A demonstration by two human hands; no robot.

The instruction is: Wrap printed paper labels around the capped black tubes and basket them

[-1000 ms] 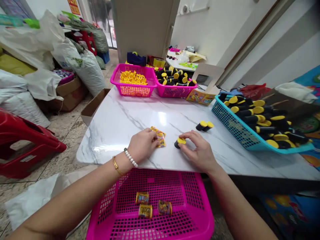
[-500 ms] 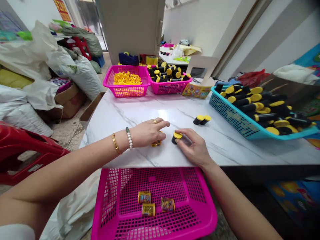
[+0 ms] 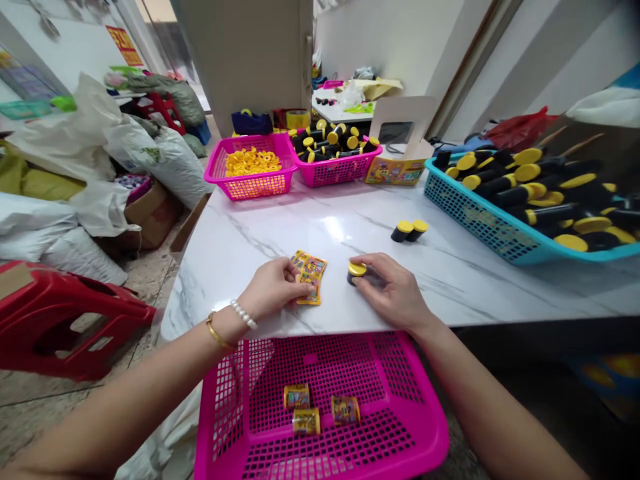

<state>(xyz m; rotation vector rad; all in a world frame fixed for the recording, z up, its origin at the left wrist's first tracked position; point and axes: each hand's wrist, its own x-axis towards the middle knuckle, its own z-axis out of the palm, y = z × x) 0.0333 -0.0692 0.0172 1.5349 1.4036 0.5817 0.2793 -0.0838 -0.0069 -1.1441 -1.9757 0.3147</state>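
Just across a narrow strip of bare desk (image 3: 250, 233), the printed labels (image 3: 313, 267) lie to the left of the small pot (image 3: 357, 269), with the left hand (image 3: 275, 287) nearer the labels and the right hand (image 3: 393, 290) at the pot. The left hand pinches the near part of the labels between thumb and fingers; the right hand holds the pot lightly by thumb and forefinger from its right side. The pot's long axis runs roughly upright, while the labels lie nearly flat, overlapping, their length pointing mostly away from the person. The labels look thin and glossy, yellow with busy coloured print. The pot is a short, smooth black cylinder under a flat, round yellow lid, seemingly plastic. Beyond the right hand, two similar pots (image 3: 410, 231) stand side by side. Below the marble-patterned desk's near edge, a pink basket (image 3: 437, 433) of perforated plastic holds three shiny printed cylinders (image 3: 306, 421) lying on their sides.
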